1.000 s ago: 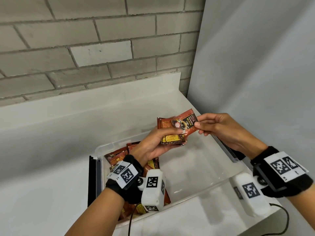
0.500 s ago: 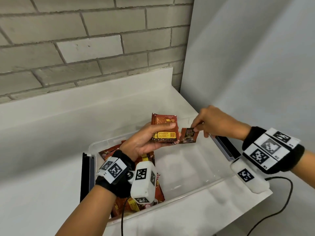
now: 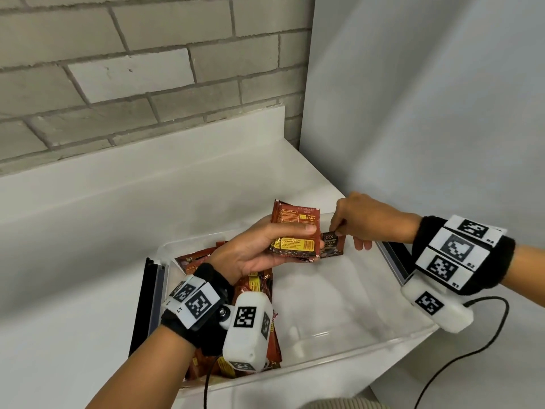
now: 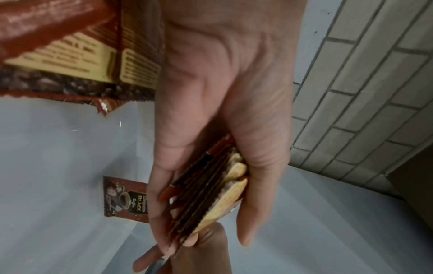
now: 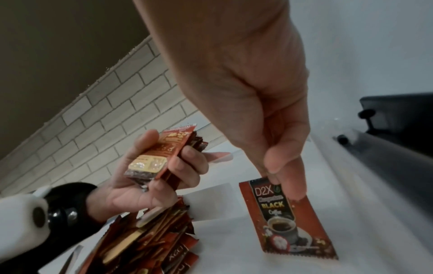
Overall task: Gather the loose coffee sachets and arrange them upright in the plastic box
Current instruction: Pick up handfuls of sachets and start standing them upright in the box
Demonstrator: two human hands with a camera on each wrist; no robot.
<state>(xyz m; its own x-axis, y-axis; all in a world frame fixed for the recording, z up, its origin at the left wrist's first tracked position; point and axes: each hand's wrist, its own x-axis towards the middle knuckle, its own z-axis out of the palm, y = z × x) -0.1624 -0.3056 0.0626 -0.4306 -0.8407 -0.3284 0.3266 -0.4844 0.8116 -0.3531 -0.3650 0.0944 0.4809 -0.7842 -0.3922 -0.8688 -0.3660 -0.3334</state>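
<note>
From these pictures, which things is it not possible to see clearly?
- Number of sachets in the stack gripped by the left hand: edges blurred in the left wrist view.
- Sachets in the plastic box: partly hidden by the left wrist camera in the head view.
- Small print on the single sachet pinched by the right hand: too small.

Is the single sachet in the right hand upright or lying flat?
Upright: the right hand pinches the single sachet by its top edge, so it hangs vertically over the plastic box floor. Whether it touches the floor: cannot tell.
</note>
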